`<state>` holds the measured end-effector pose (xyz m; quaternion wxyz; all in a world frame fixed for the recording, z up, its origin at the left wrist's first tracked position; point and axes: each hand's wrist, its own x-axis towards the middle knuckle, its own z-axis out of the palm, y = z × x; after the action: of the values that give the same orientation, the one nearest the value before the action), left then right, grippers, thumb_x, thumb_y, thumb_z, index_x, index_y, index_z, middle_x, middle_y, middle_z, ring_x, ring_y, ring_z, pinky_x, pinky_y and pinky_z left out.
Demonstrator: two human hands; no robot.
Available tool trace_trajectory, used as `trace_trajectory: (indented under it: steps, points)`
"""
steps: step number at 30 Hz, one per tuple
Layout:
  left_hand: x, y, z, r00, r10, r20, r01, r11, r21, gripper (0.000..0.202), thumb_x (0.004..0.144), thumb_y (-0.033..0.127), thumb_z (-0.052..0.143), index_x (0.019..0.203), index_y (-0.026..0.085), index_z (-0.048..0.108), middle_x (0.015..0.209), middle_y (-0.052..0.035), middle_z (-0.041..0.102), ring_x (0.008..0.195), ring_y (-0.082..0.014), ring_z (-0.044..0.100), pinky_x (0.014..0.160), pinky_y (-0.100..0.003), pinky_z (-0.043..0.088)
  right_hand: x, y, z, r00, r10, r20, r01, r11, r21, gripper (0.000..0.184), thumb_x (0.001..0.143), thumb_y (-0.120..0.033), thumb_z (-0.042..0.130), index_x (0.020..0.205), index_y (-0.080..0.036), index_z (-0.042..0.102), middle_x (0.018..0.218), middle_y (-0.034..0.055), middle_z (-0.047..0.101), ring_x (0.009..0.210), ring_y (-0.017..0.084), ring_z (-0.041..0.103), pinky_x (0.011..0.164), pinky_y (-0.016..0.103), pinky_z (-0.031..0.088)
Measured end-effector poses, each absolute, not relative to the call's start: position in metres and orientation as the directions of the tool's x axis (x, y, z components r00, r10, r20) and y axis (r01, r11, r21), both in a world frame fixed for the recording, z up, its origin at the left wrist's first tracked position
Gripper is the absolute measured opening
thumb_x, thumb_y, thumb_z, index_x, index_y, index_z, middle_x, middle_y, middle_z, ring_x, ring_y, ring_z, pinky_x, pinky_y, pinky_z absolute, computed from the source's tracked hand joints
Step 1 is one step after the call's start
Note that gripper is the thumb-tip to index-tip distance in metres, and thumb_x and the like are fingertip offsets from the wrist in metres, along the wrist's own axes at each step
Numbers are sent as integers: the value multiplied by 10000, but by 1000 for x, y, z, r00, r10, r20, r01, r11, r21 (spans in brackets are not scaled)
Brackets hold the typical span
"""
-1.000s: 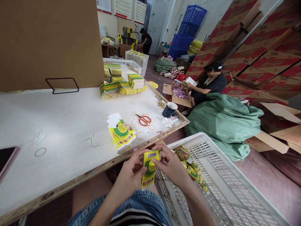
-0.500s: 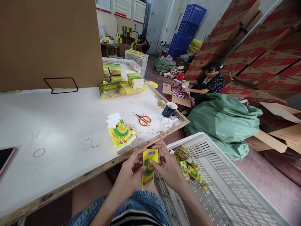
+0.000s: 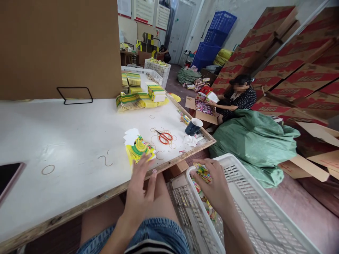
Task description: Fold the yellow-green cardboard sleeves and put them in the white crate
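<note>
My left hand (image 3: 141, 185) is open, its fingers spread at the near edge of a fanned stack of flat yellow-green printed cartons (image 3: 140, 148) on the table. Its fingertips overlap the stack's lower edge; whether they touch it I cannot tell. My right hand (image 3: 215, 181) is over the near-left corner of a white perforated basket (image 3: 254, 208), thumb and fingers apart. Small yellow-green packets (image 3: 203, 173) show between and below those fingers, partly covered by the hand.
Red-handled scissors (image 3: 165, 137) lie among rubber bands, near a dark mug (image 3: 194, 126). Bundled cartons (image 3: 143, 98) stand farther back on the white table (image 3: 66, 141). A phone (image 3: 10, 180) is at left. Beyond a green sack (image 3: 254, 141), a person (image 3: 239, 97) sits handling packets.
The yellow packet that both hands held has left their joint grip. My left hand has moved up-left to the carton stack, my right hand rightward over the basket. The view has shifted slightly.
</note>
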<state>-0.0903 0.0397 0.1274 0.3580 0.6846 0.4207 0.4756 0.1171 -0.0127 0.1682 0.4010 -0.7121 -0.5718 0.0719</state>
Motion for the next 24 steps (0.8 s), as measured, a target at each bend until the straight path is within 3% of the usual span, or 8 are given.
trace_trajectory:
  steps: [2, 4, 7, 10, 13, 16, 19, 24]
  points:
    - [-97, 50, 123, 153, 915, 374, 406, -403, 820, 449, 861, 226, 543, 1306, 230, 481, 1426, -110, 470, 1377, -282, 309, 1153, -527, 0, 108, 8, 165, 315, 892, 323, 700, 11, -714, 311, 739, -311, 693, 1043, -245, 674, 1047, 85, 600, 1036, 282, 491, 932, 435, 343]
    - [-102, 58, 115, 181, 927, 330, 469, -376, 799, 474, 865, 247, 535, 1330, 205, 454, 1392, -137, 510, 1347, -290, 368, 1140, -547, -44, 90, 37, 154, 319, 920, 225, 542, 18, -840, 237, 742, -311, 681, 964, -230, 700, 1026, 77, 635, 988, 261, 516, 904, 401, 365]
    - [-106, 62, 107, 208, 927, 313, 451, -375, 810, 444, 867, 233, 522, 1309, 222, 480, 1316, -115, 591, 1272, -272, 481, 1140, -540, -61, 58, 82, 132, 347, 920, 183, 444, 10, -896, 273, 744, -306, 656, 992, -197, 691, 862, 51, 676, 718, 199, 536, 718, 343, 422]
    - [-109, 59, 108, 185, 930, 317, 376, -365, 852, 433, 849, 227, 553, 1280, 250, 515, 1287, -75, 620, 1232, -257, 526, 1150, -519, -70, 43, 104, 122, 372, 912, 171, 339, 38, -940, 223, 710, -248, 663, 919, -182, 700, 729, 7, 654, 611, 154, 505, 630, 292, 419]
    - [-109, 54, 119, 50, 958, 283, 202, -287, 936, 459, 836, 247, 591, 1288, 260, 511, 1379, -56, 536, 1316, -243, 425, 1175, -459, 14, 45, 93, 126, 421, 895, 144, 191, 68, -979, 262, 750, -290, 635, 982, -171, 666, 764, 10, 653, 603, 135, 525, 605, 276, 442]
    - [-107, 52, 129, -19, 988, 153, -149, -154, 977, 471, 850, 290, 589, 1305, 248, 475, 1430, -72, 471, 1343, -245, 379, 1137, -410, 254, 49, 64, 132, 414, 906, 85, 30, 79, -996, 292, 767, -345, 638, 1001, -171, 645, 828, 40, 693, 717, 163, 620, 681, 305, 503]
    - [-106, 51, 131, 142, 990, 26, -440, 40, 897, 466, 831, 346, 620, 1259, 200, 507, 1341, -119, 563, 1261, -282, 485, 1048, -414, 398, 43, 36, 134, 364, 931, -19, -165, 44, -985, 263, 738, -339, 695, 945, -180, 672, 875, 59, 723, 800, 189, 658, 761, 339, 520]
    - [-107, 46, 130, 397, 914, 88, -565, 167, 808, 485, 812, 346, 652, 1262, 201, 547, 1326, -126, 579, 1268, -303, 471, 1053, -408, 388, 28, 13, 131, 264, 949, -171, -426, -44, -904, 208, 706, -289, 757, 882, -196, 695, 848, 32, 719, 810, 185, 655, 810, 333, 505]
